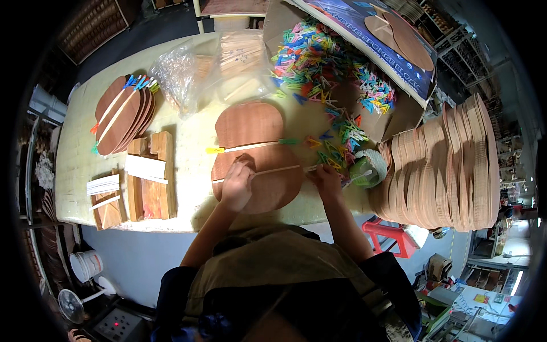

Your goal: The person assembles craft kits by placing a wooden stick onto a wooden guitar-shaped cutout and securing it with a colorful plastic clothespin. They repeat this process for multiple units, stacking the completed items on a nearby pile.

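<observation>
A thin reddish-brown wooden plate (256, 194), shaped like a guitar body, lies flat before me. Across its waist runs a pale wooden strip (250, 146), with a yellow clothespin (215, 150) at its left end and a green clothespin (289, 141) at its right. Lower down, a second pale strip (276, 170) crosses the wide part. My left hand (237, 181) is closed on this strip, its fingertips bent down against it. Just off the plate's right edge, my right hand (327, 182) pinches what looks like a small pale clothespin (310, 168), near the strip's end.
Coloured clothespins (307, 54) spill from a cardboard box at the back right. A tall stack of wooden plates (439, 165) stands right, beside a green-and-white container (367, 169). Clipped plates (122, 114) lie left, above wooden blocks (151, 194) bearing white strips. Plastic bags (242, 62) sit behind.
</observation>
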Available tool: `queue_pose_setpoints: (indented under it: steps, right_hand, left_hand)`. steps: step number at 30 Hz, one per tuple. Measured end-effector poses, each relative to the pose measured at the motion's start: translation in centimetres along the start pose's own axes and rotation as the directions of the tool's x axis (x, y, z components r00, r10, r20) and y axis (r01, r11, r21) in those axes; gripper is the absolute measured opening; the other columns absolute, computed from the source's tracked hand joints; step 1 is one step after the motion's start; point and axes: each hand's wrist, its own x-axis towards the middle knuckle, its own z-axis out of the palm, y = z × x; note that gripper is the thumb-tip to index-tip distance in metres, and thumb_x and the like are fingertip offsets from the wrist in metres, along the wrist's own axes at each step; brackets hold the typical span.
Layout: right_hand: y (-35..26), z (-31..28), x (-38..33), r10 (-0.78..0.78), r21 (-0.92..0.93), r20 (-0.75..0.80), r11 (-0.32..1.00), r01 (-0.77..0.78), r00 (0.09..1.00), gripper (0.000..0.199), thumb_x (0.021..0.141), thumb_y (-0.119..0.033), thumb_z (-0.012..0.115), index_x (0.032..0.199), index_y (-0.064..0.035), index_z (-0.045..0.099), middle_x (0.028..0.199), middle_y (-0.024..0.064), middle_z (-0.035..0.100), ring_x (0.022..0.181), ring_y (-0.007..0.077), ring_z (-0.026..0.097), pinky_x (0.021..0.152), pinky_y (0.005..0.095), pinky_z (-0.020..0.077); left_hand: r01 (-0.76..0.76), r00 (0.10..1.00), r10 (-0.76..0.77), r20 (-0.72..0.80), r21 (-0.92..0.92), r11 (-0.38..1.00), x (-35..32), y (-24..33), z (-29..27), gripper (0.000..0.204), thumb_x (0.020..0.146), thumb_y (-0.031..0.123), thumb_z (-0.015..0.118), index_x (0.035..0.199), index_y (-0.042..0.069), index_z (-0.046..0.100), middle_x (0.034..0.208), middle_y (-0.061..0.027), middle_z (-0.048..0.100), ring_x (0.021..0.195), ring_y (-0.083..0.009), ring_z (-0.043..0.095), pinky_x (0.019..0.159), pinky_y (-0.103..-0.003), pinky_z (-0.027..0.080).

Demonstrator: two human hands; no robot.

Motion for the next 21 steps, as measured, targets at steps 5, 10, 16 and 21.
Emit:
queue_pose_setpoints:
  steps: [5, 10, 16, 21]
  right_hand:
    - [-0.3, 1.1, -0.6, 0.023, 0.075, 0.024, 0.997, -0.025, 0.999, 0.013, 0.089, -0.004, 0.054, 0.097, 0.0057, 0.056, 0.095, 0.0124, 0.061, 0.089, 0.0258, 0.062, 0.085, 0.039, 0.0523]
    - [0.5, 1.5, -0.1, 0.079, 0.038, 0.033, 0.996, -0.08, 0.996, 0.017, 0.089, -0.007, 0.054, 0.1, 0.005, 0.057, 0.097, 0.0129, 0.062, 0.088, 0.024, 0.063, 0.082, 0.0356, 0.0523]
    - [-3.5, 2.3, 1.8, -0.169, -0.712, 0.056, 0.684, 0.158, 0.984, 0.025, 0.089, -0.018, 0.054, 0.108, -0.002, 0.057, 0.097, 0.0143, 0.063, 0.092, 0.0258, 0.062, 0.08, 0.0358, 0.0488]
    - [-3.5, 1.8, 8.2, -0.462, -0.86, 0.497, -0.148, 0.488, 0.735, 0.031, 0.079, -0.023, 0.062, 0.104, -0.0041, 0.059, 0.088, 0.0201, 0.062, 0.081, 0.0375, 0.061, 0.072, 0.0433, 0.0476]
  left_hand:
    - [0.015, 1.0, -0.015, 0.026, -0.017, 1.0, -0.1, -0.2, -0.1, 0.008, 0.073, -0.003, 0.059, 0.077, 0.002, 0.055, 0.096, -0.0177, 0.059, 0.094, -0.0366, 0.055, 0.085, -0.041, 0.045]
    - [-0.019, 0.999, 0.02, 0.043, -0.031, 0.999, 0.0, -0.3, -0.2, 0.008, 0.072, -0.002, 0.059, 0.078, 0.003, 0.056, 0.095, -0.0149, 0.059, 0.092, -0.0351, 0.055, 0.083, -0.041, 0.045]
    - [0.009, 0.998, -0.007, 0.059, -0.023, 1.0, -0.1, -0.2, -0.8, 0.006, 0.073, 0.0, 0.06, 0.078, 0.002, 0.057, 0.094, -0.0136, 0.06, 0.092, -0.0337, 0.057, 0.082, -0.04, 0.046]
    - [-0.009, 0.999, 0.01, 0.033, -0.008, 1.0, 0.2, -0.3, -0.4, 0.004, 0.075, 0.0, 0.061, 0.076, 0.001, 0.057, 0.093, -0.0136, 0.061, 0.092, -0.0333, 0.057, 0.081, -0.04, 0.047]
